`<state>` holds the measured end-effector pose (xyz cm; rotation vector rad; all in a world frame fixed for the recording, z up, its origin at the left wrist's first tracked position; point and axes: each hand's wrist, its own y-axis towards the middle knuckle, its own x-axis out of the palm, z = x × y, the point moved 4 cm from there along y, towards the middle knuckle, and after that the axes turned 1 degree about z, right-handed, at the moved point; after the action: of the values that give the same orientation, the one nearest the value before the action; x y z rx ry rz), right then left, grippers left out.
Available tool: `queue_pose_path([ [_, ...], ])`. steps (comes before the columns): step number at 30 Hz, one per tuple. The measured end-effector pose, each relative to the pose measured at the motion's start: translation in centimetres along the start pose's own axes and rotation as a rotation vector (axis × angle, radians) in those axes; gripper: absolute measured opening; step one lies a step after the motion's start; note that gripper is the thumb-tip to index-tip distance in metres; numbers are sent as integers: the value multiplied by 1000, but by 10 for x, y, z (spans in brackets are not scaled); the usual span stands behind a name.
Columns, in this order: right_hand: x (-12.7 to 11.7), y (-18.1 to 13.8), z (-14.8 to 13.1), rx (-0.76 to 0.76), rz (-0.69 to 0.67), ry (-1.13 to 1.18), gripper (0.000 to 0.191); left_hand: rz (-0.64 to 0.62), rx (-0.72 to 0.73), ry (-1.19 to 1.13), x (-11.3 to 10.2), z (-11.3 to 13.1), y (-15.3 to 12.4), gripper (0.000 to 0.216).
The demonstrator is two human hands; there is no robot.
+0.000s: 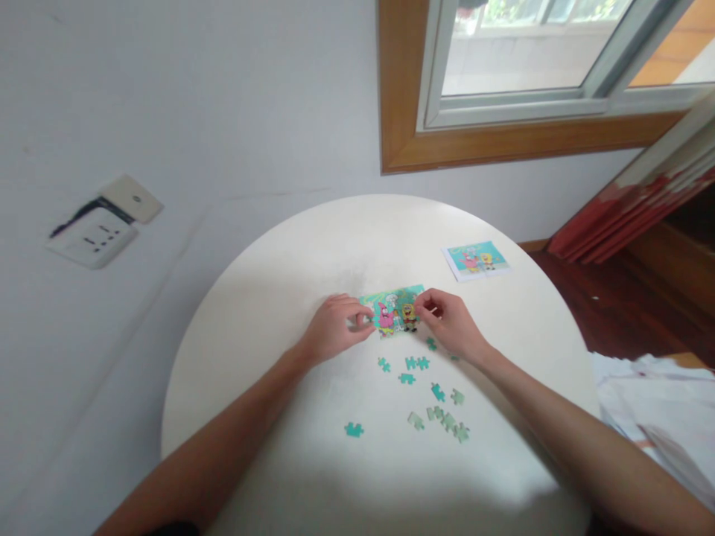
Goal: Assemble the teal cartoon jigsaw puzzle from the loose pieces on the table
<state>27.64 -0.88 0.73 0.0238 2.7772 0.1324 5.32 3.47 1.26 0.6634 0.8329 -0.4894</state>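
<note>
A partly assembled cartoon jigsaw puzzle lies in the middle of a round white table. My left hand rests at the puzzle's left edge, fingers curled and pinched against it. My right hand is at its right edge, fingers curled and pinched on the puzzle's right side. Several loose teal puzzle pieces are scattered on the table just in front of my hands, one teal piece lying apart to the left.
A small reference picture card lies at the table's far right. A wall socket is on the white wall to the left. A wood-framed window is behind, red curtain and white cloth to the right.
</note>
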Motion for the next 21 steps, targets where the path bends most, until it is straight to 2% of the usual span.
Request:
queue_pose_path([
  [6,-3,1,1,-32,7,-86,10,-52,-10,6,1,-15,1,8],
  [21,-4,0,0,-39,4,-108,12,-98,17,-3,3,-9,2,10],
])
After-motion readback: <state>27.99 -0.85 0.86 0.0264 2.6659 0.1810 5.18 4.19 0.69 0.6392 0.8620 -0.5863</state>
